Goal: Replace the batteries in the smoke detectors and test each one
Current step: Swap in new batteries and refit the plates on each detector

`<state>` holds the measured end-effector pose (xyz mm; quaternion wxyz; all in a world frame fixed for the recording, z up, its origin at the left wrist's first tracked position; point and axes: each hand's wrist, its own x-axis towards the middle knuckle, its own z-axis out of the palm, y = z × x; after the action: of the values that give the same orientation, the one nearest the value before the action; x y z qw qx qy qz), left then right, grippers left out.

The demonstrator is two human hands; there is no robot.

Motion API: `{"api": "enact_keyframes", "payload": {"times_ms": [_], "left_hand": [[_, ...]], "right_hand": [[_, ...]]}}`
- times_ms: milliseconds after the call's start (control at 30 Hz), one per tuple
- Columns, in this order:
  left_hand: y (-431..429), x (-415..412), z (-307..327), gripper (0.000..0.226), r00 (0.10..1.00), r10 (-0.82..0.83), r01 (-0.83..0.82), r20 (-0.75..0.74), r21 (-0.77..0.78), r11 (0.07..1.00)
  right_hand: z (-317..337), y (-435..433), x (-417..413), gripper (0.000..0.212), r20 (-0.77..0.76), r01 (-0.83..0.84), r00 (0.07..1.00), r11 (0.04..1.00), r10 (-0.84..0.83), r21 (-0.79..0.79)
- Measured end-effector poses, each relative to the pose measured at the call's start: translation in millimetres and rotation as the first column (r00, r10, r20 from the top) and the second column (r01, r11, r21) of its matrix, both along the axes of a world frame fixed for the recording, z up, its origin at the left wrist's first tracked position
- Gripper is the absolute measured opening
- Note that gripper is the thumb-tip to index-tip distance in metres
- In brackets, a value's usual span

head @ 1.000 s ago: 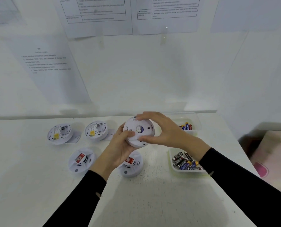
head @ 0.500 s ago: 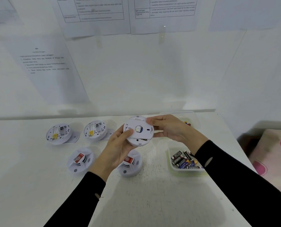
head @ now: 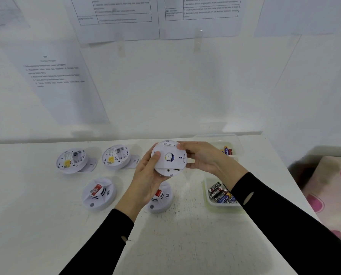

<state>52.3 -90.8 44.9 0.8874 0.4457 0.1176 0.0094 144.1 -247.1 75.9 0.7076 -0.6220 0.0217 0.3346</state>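
I hold a round white smoke detector (head: 168,158) above the table, its back facing me. My left hand (head: 145,179) grips its left and lower edge, thumb on the back plate. My right hand (head: 203,157) pinches the right rim of the plate, which sits slightly offset from the body below. Two detectors lie open at the back left (head: 71,160) (head: 116,156), battery bays showing. Two more sit face up with red labels (head: 98,193) (head: 161,197), the second partly hidden by my left wrist.
A clear tray (head: 207,197) with several batteries stands at the right, partly under my right forearm. Behind it a second clear tray (head: 236,149) holds a few batteries. Printed sheets hang on the white wall. A pink-dotted cloth (head: 332,191) lies beyond the table's right edge.
My right hand has slid from over the top of the detector to its right rim. The back plate now sits shifted off the body. The detector is held slightly higher.
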Motion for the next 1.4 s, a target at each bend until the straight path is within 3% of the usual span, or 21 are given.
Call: {"api": "enact_keyframes", "payload": {"times_ms": [400, 667, 867, 1067, 1400], "left_hand": [[-9, 7, -4, 0.038, 0.987, 0.161, -0.159, -0.012, 0.087, 0.983], [-8, 7, -9, 0.041, 0.989, 0.147, -0.148, 0.019, 0.104, 0.984], [0, -8, -9, 0.075, 0.989, -0.019, 0.011, 0.146, 0.059, 0.998], [-3, -13, -10, 0.043, 0.987, 0.015, -0.022, 0.161, 0.042, 0.999], [-20, -3, -11, 0.04, 0.953, 0.297, -0.297, -0.066, 0.014, 0.955]], "right_hand": [[-6, 3, -4, 0.029, -0.044, -0.008, 0.999, 0.998, 0.011, 0.062], [-6, 4, -4, 0.026, -0.013, -0.031, 0.999, 0.995, 0.033, 0.091], [-7, 5, -1, 0.029, -0.076, 0.025, 0.997, 0.994, -0.017, 0.104], [-9, 8, -3, 0.02, -0.133, 0.064, 0.99, 0.993, -0.05, 0.101], [-13, 14, -7, 0.012, -0.298, 0.129, 0.952, 0.977, -0.074, 0.171]]}}
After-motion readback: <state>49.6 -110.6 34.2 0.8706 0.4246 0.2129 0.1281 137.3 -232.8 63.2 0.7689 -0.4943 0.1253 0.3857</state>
